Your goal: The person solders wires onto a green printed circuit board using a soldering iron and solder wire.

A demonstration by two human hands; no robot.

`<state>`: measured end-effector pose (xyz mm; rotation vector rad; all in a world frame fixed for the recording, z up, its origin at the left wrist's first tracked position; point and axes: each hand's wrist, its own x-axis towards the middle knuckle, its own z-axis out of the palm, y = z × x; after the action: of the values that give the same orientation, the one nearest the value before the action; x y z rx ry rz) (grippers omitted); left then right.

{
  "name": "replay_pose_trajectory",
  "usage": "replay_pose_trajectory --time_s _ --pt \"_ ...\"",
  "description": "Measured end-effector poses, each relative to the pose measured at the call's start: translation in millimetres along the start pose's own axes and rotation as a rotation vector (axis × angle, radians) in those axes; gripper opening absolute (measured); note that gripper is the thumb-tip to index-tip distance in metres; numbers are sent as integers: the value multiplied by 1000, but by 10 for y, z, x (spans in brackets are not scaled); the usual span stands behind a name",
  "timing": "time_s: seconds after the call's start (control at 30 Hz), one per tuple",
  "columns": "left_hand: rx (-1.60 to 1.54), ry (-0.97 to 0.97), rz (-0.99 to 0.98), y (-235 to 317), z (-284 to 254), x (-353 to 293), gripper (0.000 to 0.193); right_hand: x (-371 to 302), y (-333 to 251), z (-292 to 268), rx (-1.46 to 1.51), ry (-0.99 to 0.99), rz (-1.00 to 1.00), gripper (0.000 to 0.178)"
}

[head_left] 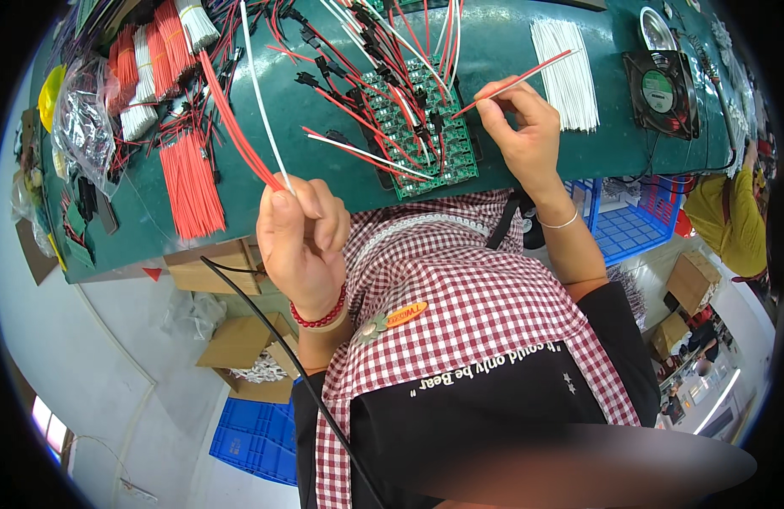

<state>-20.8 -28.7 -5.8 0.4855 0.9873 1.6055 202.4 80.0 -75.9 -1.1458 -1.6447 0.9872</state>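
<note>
Between the two hands, there's the green circuit board (460, 153) on the green tabletop (596, 157), nearer the right one, bristling with red and white leads (366, 154)! And look at the right hand (523, 136): thumb and forefinger meet in a neat pinch on a single red wire (540, 68), one end angling down over the board's near-right part, the other poking out past the fingers; whether that tip touches the board, I cannot tell. A featherweight, this one, I'd judge: slim, springy, smooth enough to roll in the grip, so a pinch close to the working end should steer it best. The board looks flat and rigid, its small parts fragile; best held by its rim, I'd say

Over to the left hand (303, 229), thumb pressed to the curled fingers, clasping a bunch of red wires (231, 127) plus one white wire (258, 85) by their near ends! Their long tails run out beyond it, likely light, bendy and quick to splay, so gather them near the ends. Left of that hand lies a red wire stack (191, 187); just beyond the right hand, a white wire stack (564, 76), with a black fan (661, 93) farther right
</note>
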Motion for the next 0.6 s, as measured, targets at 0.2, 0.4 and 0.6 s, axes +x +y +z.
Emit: replay_pose_trajectory --time_s 0.2,0.4,0.6 --pt "-28 -24 -5 1 -13 2 32 -6 -67 -5 -52 8 -35 4" --pt "-22 -17 -2 -1 -5 1 31 9 -172 -2 -160 -47 -116 6" --pt "-21 -16 2 -3 -20 -2 32 28 -198 -8 -188 -61 -149 7"
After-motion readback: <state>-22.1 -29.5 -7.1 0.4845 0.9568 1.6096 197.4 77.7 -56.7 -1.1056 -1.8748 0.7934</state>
